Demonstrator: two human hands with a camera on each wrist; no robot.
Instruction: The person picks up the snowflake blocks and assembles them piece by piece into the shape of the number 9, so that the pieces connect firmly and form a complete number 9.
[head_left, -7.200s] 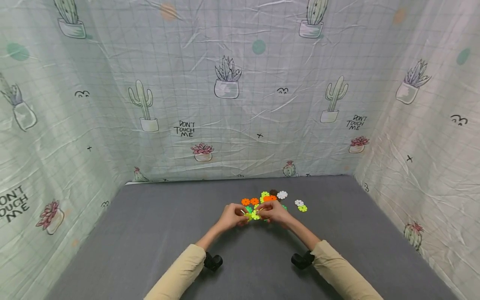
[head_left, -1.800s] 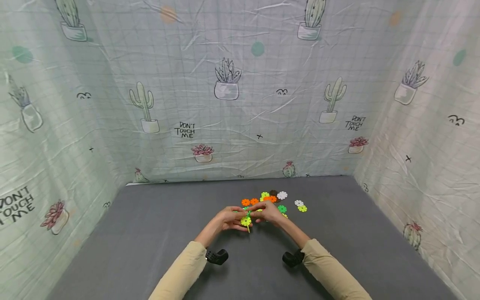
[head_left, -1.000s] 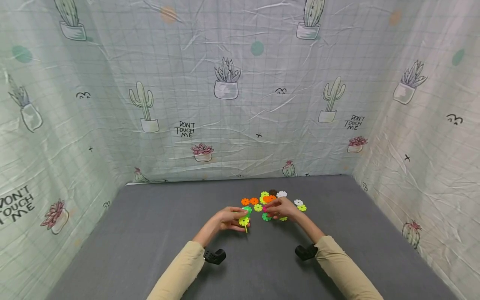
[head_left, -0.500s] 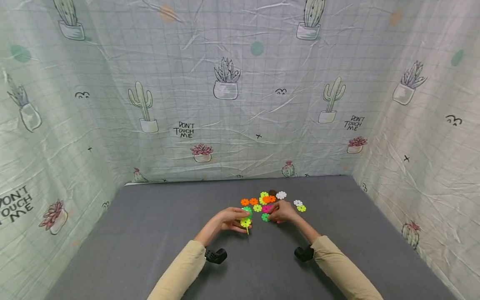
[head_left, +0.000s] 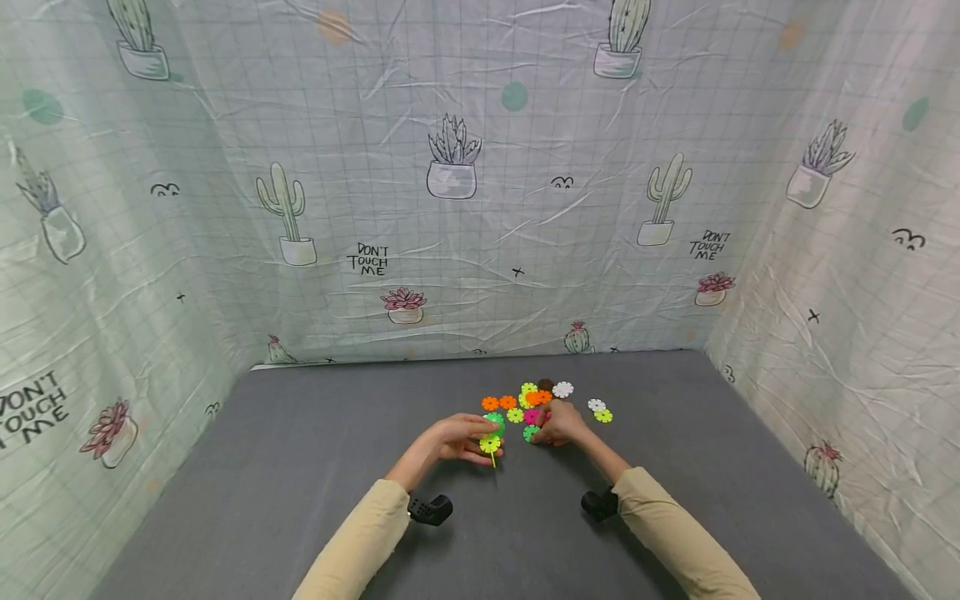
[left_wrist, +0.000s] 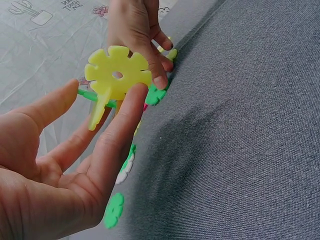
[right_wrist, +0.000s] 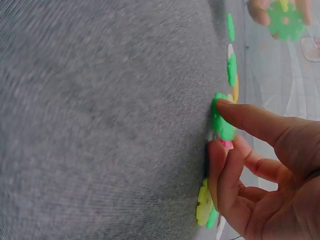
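Note:
My left hand (head_left: 462, 437) holds a joined piece of plastic snowflake discs above the table. In the left wrist view a yellow disc (left_wrist: 120, 65) faces the camera, a second yellow one (left_wrist: 100, 111) stands edge-on in it, and a green disc (left_wrist: 88, 95) shows edge-on by the thumb. That green disc (right_wrist: 286, 21) appears face-on in the right wrist view. My right hand (head_left: 562, 423) is low at the near side of the pile, its thumb and finger pinching a loose green disc (right_wrist: 224, 122) at the table. A pink disc (head_left: 531, 416) lies just beyond.
Orange discs (head_left: 508, 402), yellow discs (head_left: 515, 415), a brown disc (head_left: 546, 385) and a white disc (head_left: 563, 389) lie behind the hands. Farther right are another white disc (head_left: 597, 405) and yellow disc (head_left: 604, 416). A printed curtain (head_left: 480, 275) encloses the grey table (head_left: 337, 433).
Both hands were together at the joined discs; the right then moved away to the pile, over the pink disc, then down to the green one. The left keeps its piece, with green now joined.

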